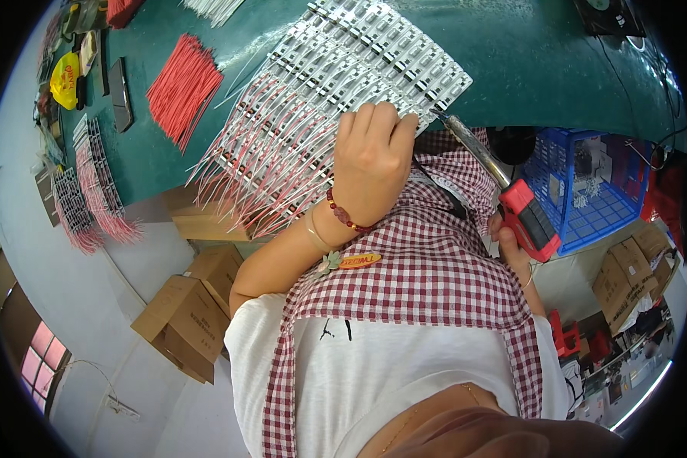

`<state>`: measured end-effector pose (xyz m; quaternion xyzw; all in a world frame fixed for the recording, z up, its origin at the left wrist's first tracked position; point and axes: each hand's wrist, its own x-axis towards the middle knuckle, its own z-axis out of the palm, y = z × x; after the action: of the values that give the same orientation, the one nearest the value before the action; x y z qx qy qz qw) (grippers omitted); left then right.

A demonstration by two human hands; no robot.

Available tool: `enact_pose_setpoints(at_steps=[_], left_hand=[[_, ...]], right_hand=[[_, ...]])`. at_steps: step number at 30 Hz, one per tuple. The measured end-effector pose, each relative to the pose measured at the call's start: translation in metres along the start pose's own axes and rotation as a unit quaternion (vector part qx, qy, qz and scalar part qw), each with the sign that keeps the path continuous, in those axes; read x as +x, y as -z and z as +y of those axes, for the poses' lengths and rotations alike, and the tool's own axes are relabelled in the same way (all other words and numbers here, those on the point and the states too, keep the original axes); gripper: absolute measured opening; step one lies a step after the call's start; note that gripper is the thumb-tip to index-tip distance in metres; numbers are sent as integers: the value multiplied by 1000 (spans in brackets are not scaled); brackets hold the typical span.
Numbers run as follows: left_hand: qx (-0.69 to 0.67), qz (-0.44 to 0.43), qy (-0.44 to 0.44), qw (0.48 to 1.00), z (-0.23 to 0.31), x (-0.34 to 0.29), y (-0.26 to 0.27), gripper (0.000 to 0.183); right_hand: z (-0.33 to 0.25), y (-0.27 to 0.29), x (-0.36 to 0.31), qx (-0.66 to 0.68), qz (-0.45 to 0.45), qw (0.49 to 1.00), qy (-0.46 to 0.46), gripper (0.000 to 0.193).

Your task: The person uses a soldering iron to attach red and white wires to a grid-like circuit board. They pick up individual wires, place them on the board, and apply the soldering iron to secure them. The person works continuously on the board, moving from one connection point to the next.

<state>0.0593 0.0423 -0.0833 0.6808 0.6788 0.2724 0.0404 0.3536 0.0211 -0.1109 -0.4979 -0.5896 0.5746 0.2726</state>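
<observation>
My left hand (372, 149) rests at the lower right edge of a panel of small white circuit boards (389, 46). Its fingers are curled together, pressed down on the boards; what they pinch, if anything, is hidden. Rows of red and white wires (259, 153) stick out from the panel toward the lower left. In my right hand (509, 243) is a soldering iron (530, 221) with a thick red and black handle. Its metal shaft slants up and left, and the tip ends at the panel's edge, just right of my left fingers.
A bundle of red wires (183, 90) and a black phone-like slab (120, 95) lie on the green table (527, 69). Wired boards (99, 175) hang over its left edge. A blue plastic crate (580, 191) stands at right, cardboard boxes (179, 320) below left.
</observation>
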Motion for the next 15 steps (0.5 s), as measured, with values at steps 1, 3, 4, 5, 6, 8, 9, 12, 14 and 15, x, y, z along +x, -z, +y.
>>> enact_pose_setpoints(at_steps=[1, 3, 4, 5, 6, 8, 9, 12, 14, 15], left_hand=[[9, -2, 0, 1000, 0, 0, 1, 15], [28, -4, -1, 1000, 0, 2, 5, 14], [32, 4, 8, 999, 0, 5, 8, 13], [36, 12, 17, 999, -2, 7, 12, 13], [39, 20, 26, 999, -3, 10, 15, 12], [57, 10, 36, 998, -15, 15, 16, 11], [65, 5, 41, 997, -19, 17, 15, 10], [54, -19, 49, 997, -20, 20, 11, 9], [52, -10, 46, 997, -20, 19, 8, 9], [54, -12, 46, 997, -20, 19, 8, 9]], right_hand=[[-1, 0, 0, 8, -8, 1000, -4, 30], [-6, -1, 4, 17, -21, 1000, 3, 29], [-11, -3, 8, 20, -24, 999, 14, 28], [-11, -4, 9, 26, -23, 999, 10, 27], [-10, -6, 11, 33, -22, 999, 7, 26], [-2, -10, 10, 51, -16, 998, -30, 23], [-3, -13, 12, 50, -16, 998, -29, 22], [-3, -19, 19, 25, -31, 999, -21, 19], [1, -16, 21, -24, -48, 998, -13, 20], [3, -14, 21, -45, -52, 998, -8, 20]])
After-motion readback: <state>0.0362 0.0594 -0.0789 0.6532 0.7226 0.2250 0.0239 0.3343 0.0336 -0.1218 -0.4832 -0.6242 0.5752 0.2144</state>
